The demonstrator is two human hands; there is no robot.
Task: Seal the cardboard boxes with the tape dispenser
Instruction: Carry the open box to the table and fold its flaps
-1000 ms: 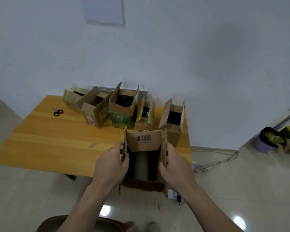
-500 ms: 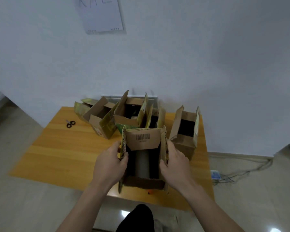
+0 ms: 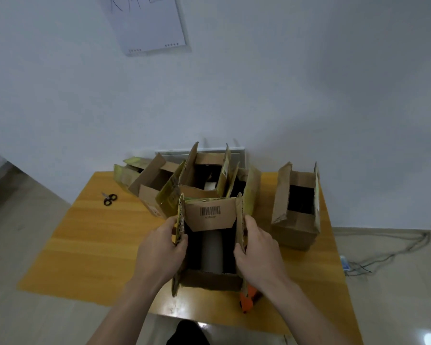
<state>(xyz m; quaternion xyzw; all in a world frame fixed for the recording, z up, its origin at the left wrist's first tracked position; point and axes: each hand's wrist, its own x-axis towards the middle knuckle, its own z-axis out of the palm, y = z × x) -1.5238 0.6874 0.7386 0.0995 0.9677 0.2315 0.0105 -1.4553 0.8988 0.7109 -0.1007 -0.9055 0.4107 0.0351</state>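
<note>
Open box (image 3: 210,217), flaps up, at near edge of surface (image 3: 90,245); grey tube inside. Left hand (image 3: 159,252): fingers (image 3: 168,226) curled round left side flap. Right hand (image 3: 259,252): same grip on right flap. Orange tape dispenser (image 3: 246,298) lies just beside box's near right corner, untouched. More boxes (image 3: 294,220) behind, all open; scissors (image 3: 109,198) far left.

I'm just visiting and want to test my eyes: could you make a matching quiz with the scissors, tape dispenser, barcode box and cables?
Things:
1 scissors
2 tape dispenser
3 barcode box
4 cables

Places or states:
A held by left hand and right hand
B on the floor
C left side of the table
D orange, near the table's front edge

Pairs: 1-C, 2-D, 3-A, 4-B
</note>
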